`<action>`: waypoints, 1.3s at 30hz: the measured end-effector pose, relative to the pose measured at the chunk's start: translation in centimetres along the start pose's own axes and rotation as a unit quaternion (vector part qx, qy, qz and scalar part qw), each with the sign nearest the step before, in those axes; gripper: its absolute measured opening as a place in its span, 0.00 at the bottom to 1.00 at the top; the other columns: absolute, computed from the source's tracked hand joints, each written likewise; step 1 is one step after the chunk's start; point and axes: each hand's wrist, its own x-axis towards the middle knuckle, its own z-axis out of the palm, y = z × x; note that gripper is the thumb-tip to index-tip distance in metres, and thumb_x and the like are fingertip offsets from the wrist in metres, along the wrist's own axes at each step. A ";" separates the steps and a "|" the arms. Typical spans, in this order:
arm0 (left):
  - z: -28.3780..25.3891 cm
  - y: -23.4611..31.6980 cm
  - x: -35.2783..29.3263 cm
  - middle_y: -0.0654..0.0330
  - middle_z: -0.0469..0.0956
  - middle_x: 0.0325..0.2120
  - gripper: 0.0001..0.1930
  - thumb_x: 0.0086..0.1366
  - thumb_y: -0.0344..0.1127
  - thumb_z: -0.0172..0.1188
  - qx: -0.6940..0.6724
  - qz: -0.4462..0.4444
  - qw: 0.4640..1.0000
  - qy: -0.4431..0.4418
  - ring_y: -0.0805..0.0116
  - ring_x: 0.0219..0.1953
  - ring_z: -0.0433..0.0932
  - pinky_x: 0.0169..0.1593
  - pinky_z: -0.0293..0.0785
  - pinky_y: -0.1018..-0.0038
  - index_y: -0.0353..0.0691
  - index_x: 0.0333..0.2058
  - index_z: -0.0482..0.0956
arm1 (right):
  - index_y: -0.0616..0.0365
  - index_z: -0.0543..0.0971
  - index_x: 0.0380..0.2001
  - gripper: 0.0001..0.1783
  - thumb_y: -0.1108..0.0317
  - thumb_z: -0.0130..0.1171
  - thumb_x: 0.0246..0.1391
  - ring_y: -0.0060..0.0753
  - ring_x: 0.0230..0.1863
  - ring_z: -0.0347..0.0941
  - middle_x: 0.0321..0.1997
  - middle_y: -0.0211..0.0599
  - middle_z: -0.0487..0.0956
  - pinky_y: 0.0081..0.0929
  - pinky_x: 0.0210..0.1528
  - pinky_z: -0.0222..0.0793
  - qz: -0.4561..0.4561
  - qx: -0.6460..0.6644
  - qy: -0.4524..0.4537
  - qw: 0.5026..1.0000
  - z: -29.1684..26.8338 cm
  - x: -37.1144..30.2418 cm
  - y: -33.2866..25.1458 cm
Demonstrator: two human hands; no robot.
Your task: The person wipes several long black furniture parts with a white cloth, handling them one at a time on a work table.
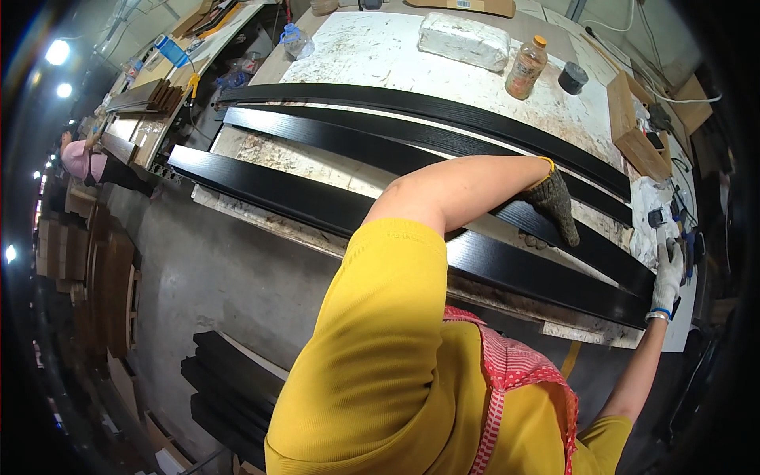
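Note:
Several long black boards lie side by side across a white, stained worktable [372,47]. My left hand [550,210], in a dark grey knit glove with a yellow cuff, is closed over one middle black board [317,142], fingers on both sides of it. Nearer to me lies another black board [261,186]; a long one [443,111] rests on the far side. At the boards' right ends is my right hand [669,277], in a white glove, its fingers stretched forward and apart. Just beyond those fingers, a small dark object [655,218] sits on crumpled white plastic [651,196].
An orange-capped bottle [526,67], a black round container [572,77] and a white wrapped block [463,41] stand at the back. A wooden box [633,131] is at the right. More black boards [229,388] are low at the left. Far left, a person [87,162] stands by another bench.

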 end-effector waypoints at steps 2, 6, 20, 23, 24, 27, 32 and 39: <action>0.1 0.7 -0.6 0.47 0.76 0.53 0.37 0.50 0.61 0.70 0.009 -0.034 0.999 -0.001 0.56 0.55 0.74 0.57 0.68 0.64 0.37 0.51 0.80 | 0.71 0.70 0.57 0.26 0.63 0.58 0.61 0.39 0.59 0.69 0.59 0.48 0.74 0.29 0.62 0.60 0.002 -0.014 0.006 1.000 -0.5 -0.8 -0.7; 0.0 2.2 -1.4 0.49 0.80 0.46 0.34 0.48 0.62 0.72 0.028 -0.104 0.994 0.036 0.57 0.46 0.79 0.50 0.73 0.60 0.38 0.45 0.83 | 0.68 0.73 0.54 0.24 0.61 0.58 0.61 0.40 0.55 0.71 0.54 0.49 0.76 0.31 0.60 0.61 -0.048 -0.076 0.025 0.996 -1.2 -3.8 -5.9; 5.3 11.3 -8.2 0.54 0.82 0.34 0.32 0.58 0.51 0.69 0.049 -0.057 0.994 0.073 0.71 0.35 0.80 0.38 0.79 0.74 0.32 0.53 0.74 | 0.63 0.79 0.47 0.24 0.53 0.58 0.56 0.47 0.52 0.75 0.48 0.51 0.78 0.34 0.56 0.67 -0.081 -0.078 0.114 0.987 -3.7 -7.0 -10.1; 6.9 13.7 -6.3 0.50 0.81 0.42 0.49 0.49 0.60 0.72 0.213 -0.181 0.956 0.087 0.66 0.46 0.76 0.52 0.72 0.73 0.26 0.59 0.67 | 0.64 0.79 0.46 0.24 0.54 0.57 0.57 0.47 0.49 0.77 0.45 0.54 0.80 0.35 0.54 0.68 -0.022 -0.068 0.057 0.996 -3.9 -7.8 -9.2; 7.2 13.3 -5.8 0.49 0.80 0.43 0.50 0.49 0.61 0.72 0.224 -0.170 0.956 0.088 0.65 0.46 0.76 0.52 0.72 0.73 0.25 0.59 0.67 | 0.62 0.79 0.45 0.24 0.51 0.55 0.58 0.50 0.48 0.76 0.42 0.53 0.80 0.38 0.54 0.68 -0.025 -0.046 0.059 0.997 -3.5 -8.2 -8.3; 6.5 8.5 -5.9 0.47 0.79 0.45 0.51 0.49 0.60 0.72 0.261 -0.122 0.953 0.088 0.63 0.49 0.76 0.53 0.72 0.73 0.24 0.60 0.65 | 0.60 0.79 0.43 0.27 0.45 0.52 0.58 0.54 0.48 0.76 0.41 0.55 0.80 0.42 0.53 0.68 -0.006 -0.047 0.021 0.999 -4.0 -9.9 -10.8; 8.3 9.7 -5.4 0.43 0.77 0.51 0.51 0.51 0.61 0.71 0.215 -0.177 0.953 0.118 0.57 0.54 0.75 0.57 0.71 0.67 0.25 0.60 0.64 | 0.57 0.80 0.45 0.25 0.46 0.53 0.58 0.53 0.53 0.74 0.48 0.53 0.78 0.41 0.57 0.67 0.003 -0.042 0.037 0.998 -2.7 -10.2 -9.4; 11.4 11.8 -6.2 0.41 0.76 0.48 0.41 0.54 0.63 0.66 0.415 -0.179 0.872 0.187 0.45 0.50 0.77 0.53 0.73 0.60 0.31 0.53 0.73 | 0.59 0.79 0.45 0.21 0.54 0.54 0.57 0.50 0.51 0.74 0.46 0.48 0.79 0.39 0.54 0.67 -0.037 -0.108 0.048 0.992 -2.4 -10.3 -9.7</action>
